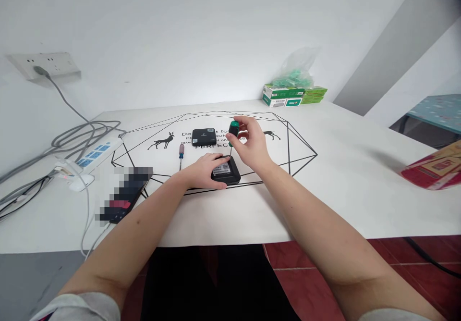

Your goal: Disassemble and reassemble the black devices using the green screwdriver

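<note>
A small black electronics box [234, 172] lies on the table with a white label facing up. My left hand [206, 171] holds it from the left, thumb at the near edge and fingers at the far side, covering part of it. My right hand [252, 143] grips a screwdriver [234, 128] with a green and black handle. It stands upright, its shaft running down to the far edge of the box; the tip's exact contact is hard to make out. Behind lies a flat black square piece [204, 137] with small stickers. A second screwdriver [181, 152] with a translucent handle rests left of it.
A phone [131, 193], partly pixelated, lies left of my left forearm. Cables and a power strip [101, 153] occupy the left side. Green and white boxes [283, 95] with a plastic bag [297, 71] stand against the wall. A red package [434, 169] sits at the right.
</note>
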Motion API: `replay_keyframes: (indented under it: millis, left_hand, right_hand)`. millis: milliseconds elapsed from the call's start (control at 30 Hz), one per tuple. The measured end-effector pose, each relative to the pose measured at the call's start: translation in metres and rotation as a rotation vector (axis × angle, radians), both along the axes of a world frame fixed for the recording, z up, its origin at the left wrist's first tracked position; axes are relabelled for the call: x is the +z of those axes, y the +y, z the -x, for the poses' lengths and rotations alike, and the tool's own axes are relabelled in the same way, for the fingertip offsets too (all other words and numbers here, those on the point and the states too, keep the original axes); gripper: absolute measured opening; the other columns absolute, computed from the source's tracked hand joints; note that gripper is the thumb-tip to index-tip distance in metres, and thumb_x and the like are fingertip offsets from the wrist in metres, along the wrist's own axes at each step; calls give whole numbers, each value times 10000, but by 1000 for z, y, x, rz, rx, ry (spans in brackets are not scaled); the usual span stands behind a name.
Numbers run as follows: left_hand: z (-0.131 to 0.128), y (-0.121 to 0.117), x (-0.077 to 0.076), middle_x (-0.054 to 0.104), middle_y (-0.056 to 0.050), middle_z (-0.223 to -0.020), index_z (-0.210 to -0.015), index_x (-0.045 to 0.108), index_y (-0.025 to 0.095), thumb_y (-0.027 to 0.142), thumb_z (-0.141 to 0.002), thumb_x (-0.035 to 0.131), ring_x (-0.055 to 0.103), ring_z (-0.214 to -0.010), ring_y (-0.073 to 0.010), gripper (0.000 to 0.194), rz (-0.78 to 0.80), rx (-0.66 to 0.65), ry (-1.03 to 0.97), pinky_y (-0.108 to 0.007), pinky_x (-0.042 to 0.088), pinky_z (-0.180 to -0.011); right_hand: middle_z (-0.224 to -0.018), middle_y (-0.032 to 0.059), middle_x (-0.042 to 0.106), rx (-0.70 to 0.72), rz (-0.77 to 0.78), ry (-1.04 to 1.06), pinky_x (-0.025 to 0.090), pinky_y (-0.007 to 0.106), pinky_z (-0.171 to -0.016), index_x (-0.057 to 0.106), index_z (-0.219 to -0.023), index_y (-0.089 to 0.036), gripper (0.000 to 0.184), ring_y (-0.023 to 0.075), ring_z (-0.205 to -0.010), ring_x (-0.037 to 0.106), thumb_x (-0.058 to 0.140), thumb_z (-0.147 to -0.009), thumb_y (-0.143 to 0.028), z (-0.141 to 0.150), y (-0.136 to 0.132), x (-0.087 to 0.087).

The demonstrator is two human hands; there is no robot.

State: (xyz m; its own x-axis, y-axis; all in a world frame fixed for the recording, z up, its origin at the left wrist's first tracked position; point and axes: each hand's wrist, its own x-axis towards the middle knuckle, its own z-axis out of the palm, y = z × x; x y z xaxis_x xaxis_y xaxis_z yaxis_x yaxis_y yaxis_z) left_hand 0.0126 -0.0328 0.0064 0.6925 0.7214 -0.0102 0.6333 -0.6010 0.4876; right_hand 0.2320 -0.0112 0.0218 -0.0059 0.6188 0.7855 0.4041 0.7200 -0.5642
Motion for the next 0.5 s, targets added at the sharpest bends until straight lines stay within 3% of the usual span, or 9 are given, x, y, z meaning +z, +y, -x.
replay_keyframes:
  millis: [133, 300, 400, 500]
  left_hand:
    - [0, 0, 0, 377, -140, -1761, -1678, 477, 290, 623, -817, 832, 323, -1622, -458, 989, -5, -7, 0, -631, 307, -1322]
    - [1, 2, -4, 368, -128, -1766, -1672, 490, 304, 633, -804, 846, 324, -1622, -455, 994, -5, 1, -9, -626, 297, -1330]
    - [1, 2, -6, 346, -146, -1775, -1680, 482, 280, 643, -810, 838, 304, -1630, -460, 1007, 0, 9, -4, -628, 283, -1334]
    - [1, 1, -5, 338, -149, -1778, -1680, 480, 279, 660, -816, 829, 290, -1635, -464, 1007, 8, 12, 1, -631, 280, -1334]
  right_hand:
    - [-1214, 84, 721, 37, 17, -4, 676, 448, -804, 600, -1314, -283, 398, 227, -954, 715, 683, -926, -320, 1, 0, -2]
    - [-1238, 87, 716, 100, 27, 6, 663, 500, -913, 598, -1309, -298, 324, 255, -1092, 718, 553, -989, -279, 0, -3, 0]
    - [-1236, 94, 656, 37, -26, -37, 657, 475, -866, 634, -1276, -295, 308, 262, -1087, 678, 649, -981, -383, -1, -2, 2]
    - [-1158, 72, 622, -5, -26, -65, 647, 445, -785, 651, -1274, -298, 383, 226, -925, 647, 755, -922, -406, -2, 0, 2]
